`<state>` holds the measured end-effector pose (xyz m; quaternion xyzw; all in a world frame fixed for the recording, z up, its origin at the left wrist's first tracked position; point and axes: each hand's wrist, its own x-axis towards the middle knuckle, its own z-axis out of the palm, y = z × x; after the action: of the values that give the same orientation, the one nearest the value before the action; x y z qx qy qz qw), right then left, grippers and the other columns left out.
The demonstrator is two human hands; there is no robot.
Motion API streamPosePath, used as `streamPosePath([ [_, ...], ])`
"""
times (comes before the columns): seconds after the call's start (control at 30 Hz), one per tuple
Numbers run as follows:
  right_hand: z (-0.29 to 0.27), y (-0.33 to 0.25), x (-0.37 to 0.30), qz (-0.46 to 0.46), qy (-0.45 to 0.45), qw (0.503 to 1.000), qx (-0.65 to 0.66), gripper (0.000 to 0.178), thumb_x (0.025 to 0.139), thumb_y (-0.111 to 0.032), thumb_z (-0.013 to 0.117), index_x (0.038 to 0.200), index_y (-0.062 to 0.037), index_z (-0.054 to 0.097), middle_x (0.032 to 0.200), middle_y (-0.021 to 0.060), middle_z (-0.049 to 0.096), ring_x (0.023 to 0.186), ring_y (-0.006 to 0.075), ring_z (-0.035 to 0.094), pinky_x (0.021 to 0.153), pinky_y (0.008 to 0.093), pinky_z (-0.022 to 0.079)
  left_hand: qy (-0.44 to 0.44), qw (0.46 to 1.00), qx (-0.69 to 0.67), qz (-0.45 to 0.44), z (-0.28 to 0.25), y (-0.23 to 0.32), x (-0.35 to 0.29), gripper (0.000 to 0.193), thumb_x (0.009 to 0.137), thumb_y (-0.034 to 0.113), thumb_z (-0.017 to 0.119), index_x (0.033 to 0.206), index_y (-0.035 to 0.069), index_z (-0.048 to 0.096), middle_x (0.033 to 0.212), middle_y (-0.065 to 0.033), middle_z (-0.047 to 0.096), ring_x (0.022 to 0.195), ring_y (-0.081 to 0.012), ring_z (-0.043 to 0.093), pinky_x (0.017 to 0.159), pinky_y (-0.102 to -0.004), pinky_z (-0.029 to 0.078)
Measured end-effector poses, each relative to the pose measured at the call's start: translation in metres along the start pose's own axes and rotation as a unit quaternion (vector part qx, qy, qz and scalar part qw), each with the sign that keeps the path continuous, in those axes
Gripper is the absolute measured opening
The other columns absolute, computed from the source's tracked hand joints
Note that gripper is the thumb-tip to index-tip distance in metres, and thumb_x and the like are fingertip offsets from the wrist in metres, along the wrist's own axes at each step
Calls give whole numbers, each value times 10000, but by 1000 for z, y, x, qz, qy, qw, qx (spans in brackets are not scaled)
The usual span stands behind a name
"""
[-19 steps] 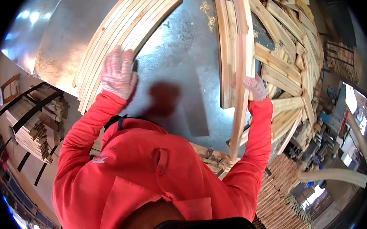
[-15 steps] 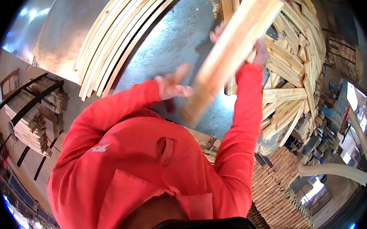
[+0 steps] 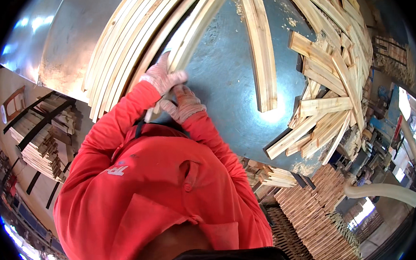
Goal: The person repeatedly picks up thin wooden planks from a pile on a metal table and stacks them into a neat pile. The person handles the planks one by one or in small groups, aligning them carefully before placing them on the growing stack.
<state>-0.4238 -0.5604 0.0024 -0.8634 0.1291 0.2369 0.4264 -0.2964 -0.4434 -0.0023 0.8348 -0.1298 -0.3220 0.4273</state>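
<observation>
Both my hands wear pale, reddish-stained gloves and work on one wooden strip, which slants beside a row of wooden strips standing side by side on the left. My left hand is closed around the strip, its thumb lying across the near face. Just below it, my right hand is closed at the near end of the same strip, close to my body. My fingers partly hide that end. Another wooden strip lies alone on the metal table, right of my hands.
A loose heap of wooden pieces with shavings covers the table's right side. Stacked wood stands below at the right, and more stacked boards at the left. A pale hose curves at the far right.
The strip in my hands has swung left from over the heap to the row. My left hand has closed on it, and my right hand has come down and left.
</observation>
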Motion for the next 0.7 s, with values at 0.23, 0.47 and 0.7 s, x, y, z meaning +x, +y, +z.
streamPosePath([
  [0.23,-178,122,35,277,243,892,-263,1139,707,-618,702,1531,-103,107,1470,330,292,1345,422,357,1112,485,286,149,953,251,85,-24,-1,-27,769,818,262,678,1464,90,298,1219,-270,573,942,-430,637,759,-496,529],
  [0.47,-118,19,83,76,127,952,268,622,861,-442,640,1307,-38,483,932,117,639,815,234,597,705,412,500,280,842,388,250,-55,24,-22,798,763,265,763,1428,36,386,1370,-278,433,1135,-438,534,888,-503,486],
  [0.7,-276,58,172,-19,331,932,-144,852,797,-513,671,1426,-14,386,1459,241,388,1349,391,361,1129,452,302,162,843,491,151,-40,7,-5,900,779,422,631,1478,-12,265,1525,-263,245,1425,-460,173,1153,-618,80],
])
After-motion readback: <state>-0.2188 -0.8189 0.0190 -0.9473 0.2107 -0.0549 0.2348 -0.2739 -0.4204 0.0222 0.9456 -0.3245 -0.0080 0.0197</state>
